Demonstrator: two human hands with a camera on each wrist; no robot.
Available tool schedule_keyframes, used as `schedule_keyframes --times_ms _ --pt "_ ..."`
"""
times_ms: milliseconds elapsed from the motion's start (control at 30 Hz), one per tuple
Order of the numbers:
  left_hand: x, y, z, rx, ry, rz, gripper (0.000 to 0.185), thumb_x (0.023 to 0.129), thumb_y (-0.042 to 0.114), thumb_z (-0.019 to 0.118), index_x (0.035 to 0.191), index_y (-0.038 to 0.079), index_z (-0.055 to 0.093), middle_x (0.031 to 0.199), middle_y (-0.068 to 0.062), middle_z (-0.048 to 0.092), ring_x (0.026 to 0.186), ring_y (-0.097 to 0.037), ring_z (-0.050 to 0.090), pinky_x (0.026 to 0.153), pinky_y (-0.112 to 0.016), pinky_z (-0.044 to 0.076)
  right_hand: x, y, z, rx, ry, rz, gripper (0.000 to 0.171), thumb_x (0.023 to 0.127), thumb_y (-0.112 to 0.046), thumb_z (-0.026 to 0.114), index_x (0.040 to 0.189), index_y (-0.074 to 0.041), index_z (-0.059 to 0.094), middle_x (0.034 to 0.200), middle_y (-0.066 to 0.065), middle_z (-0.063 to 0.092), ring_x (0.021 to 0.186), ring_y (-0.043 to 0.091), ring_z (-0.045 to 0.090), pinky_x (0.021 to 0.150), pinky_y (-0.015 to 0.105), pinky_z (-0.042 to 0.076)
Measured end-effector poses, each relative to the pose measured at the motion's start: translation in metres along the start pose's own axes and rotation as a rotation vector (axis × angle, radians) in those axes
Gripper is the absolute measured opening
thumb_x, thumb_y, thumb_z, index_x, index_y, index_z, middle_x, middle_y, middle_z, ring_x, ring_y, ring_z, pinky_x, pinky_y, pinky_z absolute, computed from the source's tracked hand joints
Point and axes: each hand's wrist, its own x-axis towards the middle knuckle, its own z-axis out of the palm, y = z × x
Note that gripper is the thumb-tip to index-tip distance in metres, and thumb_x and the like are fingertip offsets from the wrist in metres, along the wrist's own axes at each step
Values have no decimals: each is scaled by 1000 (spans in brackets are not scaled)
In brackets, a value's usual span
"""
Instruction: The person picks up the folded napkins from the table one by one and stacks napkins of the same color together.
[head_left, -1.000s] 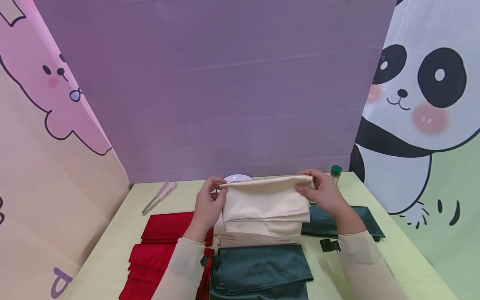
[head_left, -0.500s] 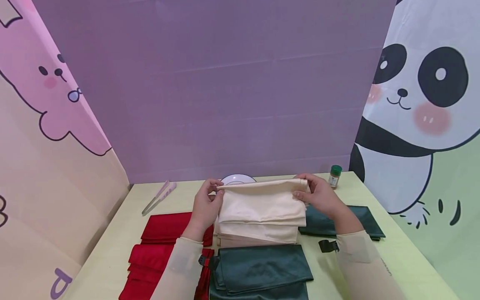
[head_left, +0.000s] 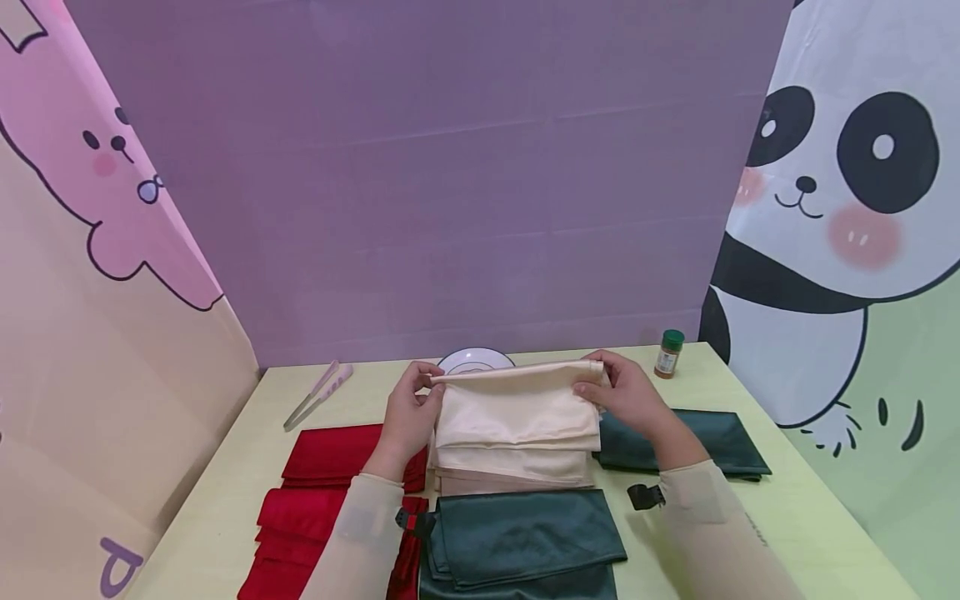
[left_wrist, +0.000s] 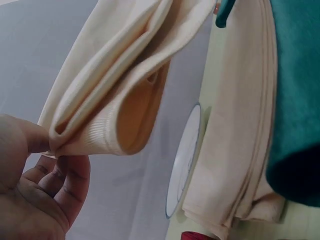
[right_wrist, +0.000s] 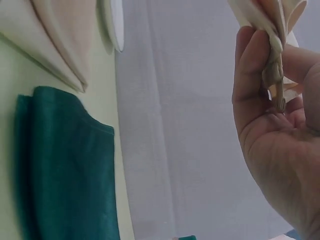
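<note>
I see both hands pinching the top corners of a folded cream cloth (head_left: 517, 408), the left hand (head_left: 408, 412) on its left corner and the right hand (head_left: 626, 392) on its right, fingers curled tight on the fabric. Against a second ago, the cloth and both hands have drifted slightly leftward, so the spice jar (head_left: 668, 353) to the right of my right hand now stands fully uncovered. The left wrist view shows what the head view hides: the held corner (left_wrist: 95, 135) is several layers, thumb beneath. The right wrist view shows the fingers (right_wrist: 250, 75) clamping a bunched edge (right_wrist: 275, 65). Below the grip lies a stack of cream cloths (head_left: 510, 475); behind it a white plate (head_left: 472, 360). Outward sit red cloths (head_left: 330, 454) left, green cloths (head_left: 525, 533) nearer me, another green cloth (head_left: 712, 442) right, and tongs (head_left: 318, 393) far left.
</note>
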Motion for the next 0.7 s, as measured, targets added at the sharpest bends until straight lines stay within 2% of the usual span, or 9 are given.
schedule_keyframes --times_ms 133,233,467,700 --pt "0 -3 1 11 4 -7 21 105 8 63 124 15 62 113 -11 65 67 -19 63 61 -30 55 2 5 5 -20 18 19 33 99 -24 76 126 -8 63 117 19 64 91 29 67 69 42 61" --pt "0 -5 1 15 6 -7 21 105 6 62 122 18 62 111 -12 64 64 -18 60 58 -28 53 2 6 8 -32 29 25 33 99 -23 76 126 -7 63 116 19 64 88 27 67 67 42 60" --pt "2 -17 1 31 6 -25 20 104 6 62 123 13 62 110 -12 63 61 -17 58 57 -29 51 3 12 16 -48 23 39 33 99 -22 75 125 -6 63 115 18 64 91 26 68 71 36 60" --pt "2 -31 2 61 -33 -73 18 105 10 62 123 15 60 112 -11 63 65 -19 62 60 -33 56 2 20 21 -60 -6 87 33 100 -21 75 127 -7 62 116 18 64 94 27 68 71 39 61"
